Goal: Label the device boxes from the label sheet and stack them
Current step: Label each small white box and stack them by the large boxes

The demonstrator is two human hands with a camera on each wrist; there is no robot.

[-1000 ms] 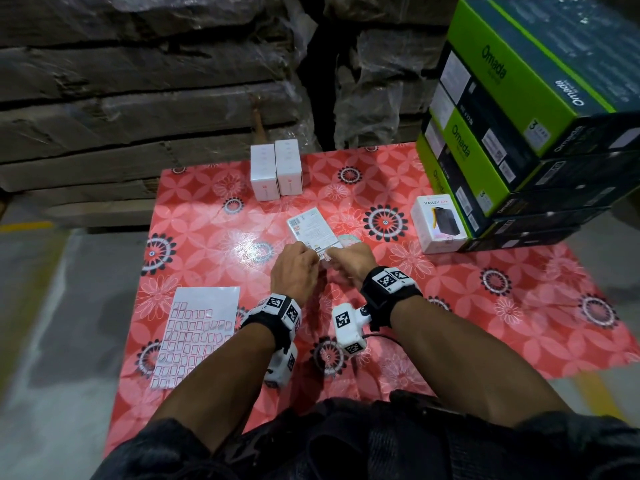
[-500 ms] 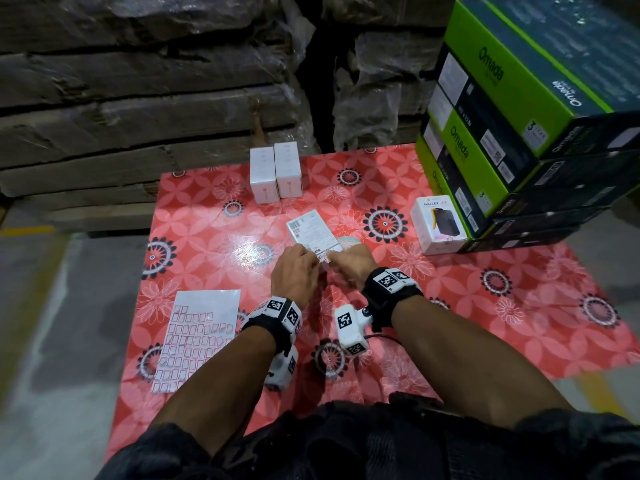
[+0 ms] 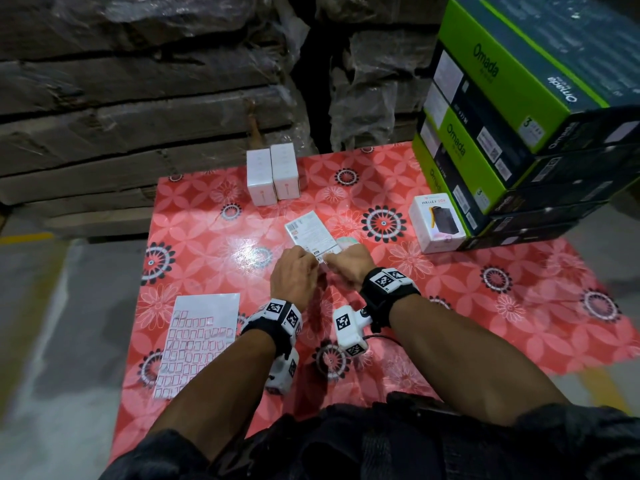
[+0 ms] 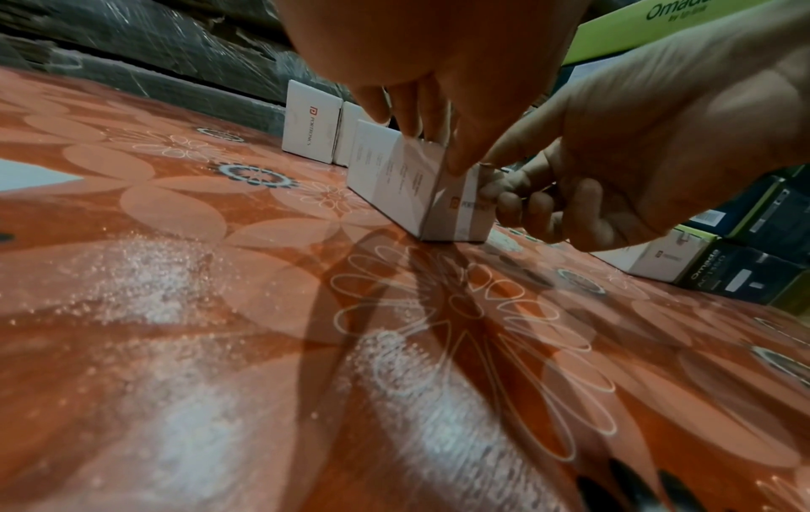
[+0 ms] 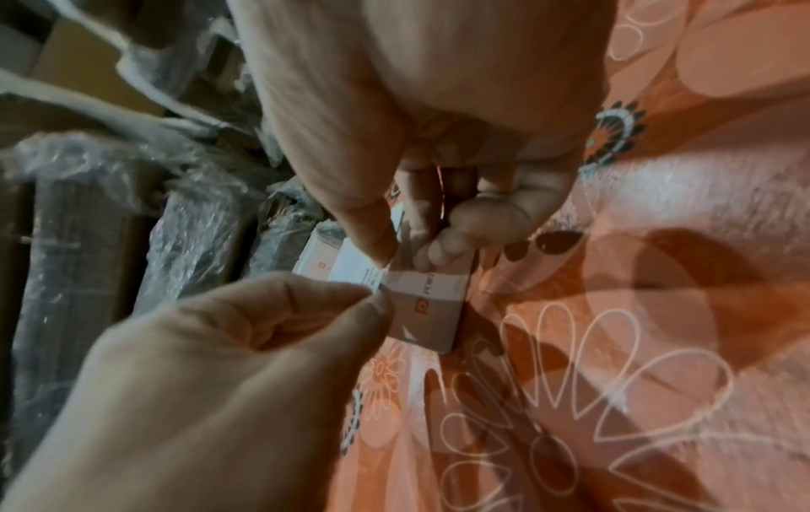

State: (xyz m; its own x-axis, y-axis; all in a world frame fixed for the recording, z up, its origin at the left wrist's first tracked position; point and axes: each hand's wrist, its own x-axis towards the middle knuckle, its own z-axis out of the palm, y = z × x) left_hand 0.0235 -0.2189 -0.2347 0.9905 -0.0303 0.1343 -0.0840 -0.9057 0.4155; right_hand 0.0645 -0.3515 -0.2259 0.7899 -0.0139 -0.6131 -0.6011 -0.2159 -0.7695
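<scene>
A white device box lies flat in the middle of the red flowered table, printed side up. My left hand is at its near top edge, thumb and forefinger pinched together on a small label there. In the right wrist view that pinch sits on the box's corner. My right hand grips the box's near end with curled fingers. The label sheet lies at the front left. Most of the label is hidden by my fingers.
Two white boxes stand side by side at the table's back edge. A white Halley box sits at the right against a tall stack of green-and-black Omada cartons. Plastic-wrapped cardboard stacks rise behind the table.
Both hands have stayed at the near end of the box, with only slight finger movement. The box has not moved.
</scene>
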